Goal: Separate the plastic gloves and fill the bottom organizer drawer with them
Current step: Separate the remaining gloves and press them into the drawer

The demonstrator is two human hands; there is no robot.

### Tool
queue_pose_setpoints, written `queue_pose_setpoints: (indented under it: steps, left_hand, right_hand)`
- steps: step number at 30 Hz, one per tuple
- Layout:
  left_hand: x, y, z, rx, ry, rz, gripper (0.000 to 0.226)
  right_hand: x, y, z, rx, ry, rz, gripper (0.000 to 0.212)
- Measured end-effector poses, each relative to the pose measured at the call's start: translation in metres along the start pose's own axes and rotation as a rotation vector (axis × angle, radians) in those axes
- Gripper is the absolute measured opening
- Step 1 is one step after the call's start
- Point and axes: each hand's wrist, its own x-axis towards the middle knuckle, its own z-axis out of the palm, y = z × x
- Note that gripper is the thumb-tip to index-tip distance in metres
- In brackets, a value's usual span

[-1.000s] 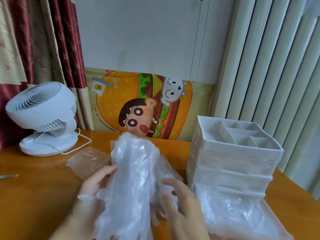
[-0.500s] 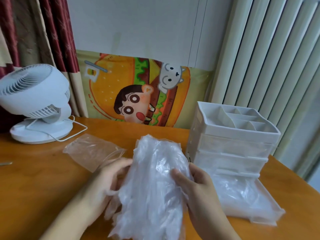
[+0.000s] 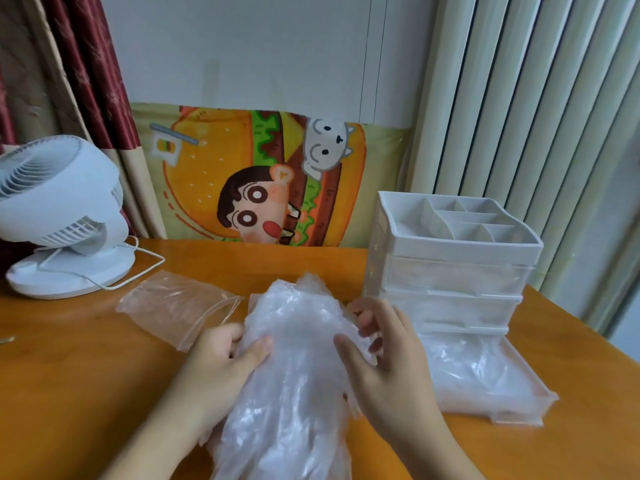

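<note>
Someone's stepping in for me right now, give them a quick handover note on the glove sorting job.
Left hand: grips the left side of the stack of plastic gloves, thumb on top.
Right hand: holds the stack's right edge, fingers curled at it.
The stack is held above the table, in front of the organizer.
Bottom drawer is pulled out, with some gloves already in it.
Empty zip bag lies to the left.
Left: peel off the remaining gloves and put them in the drawer.
</note>
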Motion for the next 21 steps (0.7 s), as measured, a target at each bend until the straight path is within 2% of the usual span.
queue_pose_setpoints:
  steps: [2, 4, 8, 12, 14, 16, 18, 19, 21]
  left_hand:
    - [0.001, -0.001, -0.001, -0.017, -0.011, 0.029, 0.012]
    - [0.0, 0.001, -0.001, -0.019, -0.03, 0.061, 0.013]
    - [-0.003, 0.004, 0.002, -0.033, -0.024, 0.041, 0.012]
    - [0.004, -0.004, -0.004, -0.018, 0.053, 0.002, 0.012]
    - [0.007, -0.007, -0.006, 0.019, 0.176, 0.0, 0.007]
    - [0.008, -0.006, -0.01, 0.091, 0.325, 0.046, 0.025]
    - [0.007, -0.002, -0.017, 0.159, 0.373, 0.183, 0.034]
    - [0.004, 0.001, -0.019, 0.165, 0.326, 0.253, 0.036]
    - [-0.002, 0.01, -0.018, 0.027, 0.086, 0.276, 0.047]
  right_hand:
    - [-0.001, -0.003, 0.0, -0.064, -0.032, -0.126, 0.03]
    - [-0.001, -0.002, 0.007, -0.138, -0.066, -0.158, 0.031]
    - [0.001, 0.005, 0.019, -0.215, 0.036, -0.159, 0.017]
    - [-0.001, 0.001, 0.012, -0.057, 0.056, -0.015, 0.012]
    - [0.0, -0.002, 0.006, 0.055, 0.053, 0.077, 0.012]
    - [0.004, -0.005, -0.004, 0.201, 0.074, 0.168, 0.016]
    - [0.007, -0.009, -0.011, 0.363, 0.047, 0.266, 0.017]
    - [0.007, -0.011, -0.013, 0.415, 0.016, 0.299, 0.016]
    - [0.007, -0.013, -0.013, 0.469, -0.069, 0.333, 0.008]
